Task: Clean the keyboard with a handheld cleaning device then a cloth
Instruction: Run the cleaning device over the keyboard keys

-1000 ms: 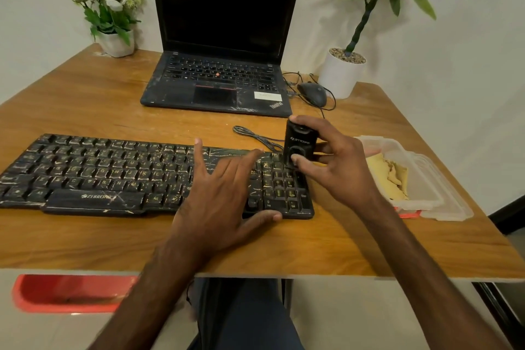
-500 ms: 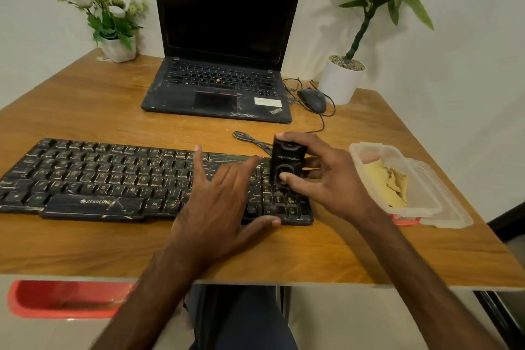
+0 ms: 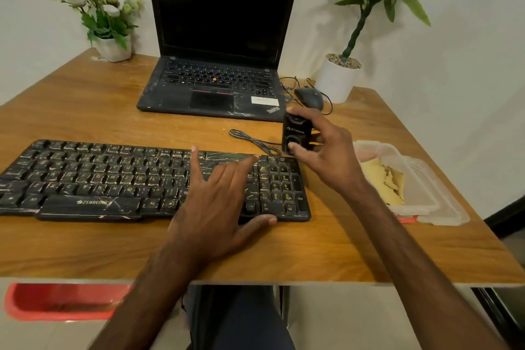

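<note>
A black, dusty keyboard (image 3: 99,179) lies along the front of the wooden desk (image 3: 85,111). My left hand (image 3: 221,202) rests flat on its right half, fingers spread and thumb at the front edge. My right hand (image 3: 326,156) grips a small black handheld cleaning device (image 3: 295,133) upright, just behind the keyboard's right end above the number pad. A yellow cloth (image 3: 383,179) lies in a clear plastic container (image 3: 420,193) at the right.
An open black laptop (image 3: 216,82) stands behind the keyboard, with a mouse (image 3: 308,96) and a coiled cable (image 3: 250,139) to its right. A flower pot (image 3: 113,48) sits back left, a white plant pot (image 3: 338,79) back right. A red bin (image 3: 56,301) is below the desk.
My right hand moved the device left over the number pad, then lifted it back and right to just behind the keyboard's far edge. My left hand stayed on the keys.
</note>
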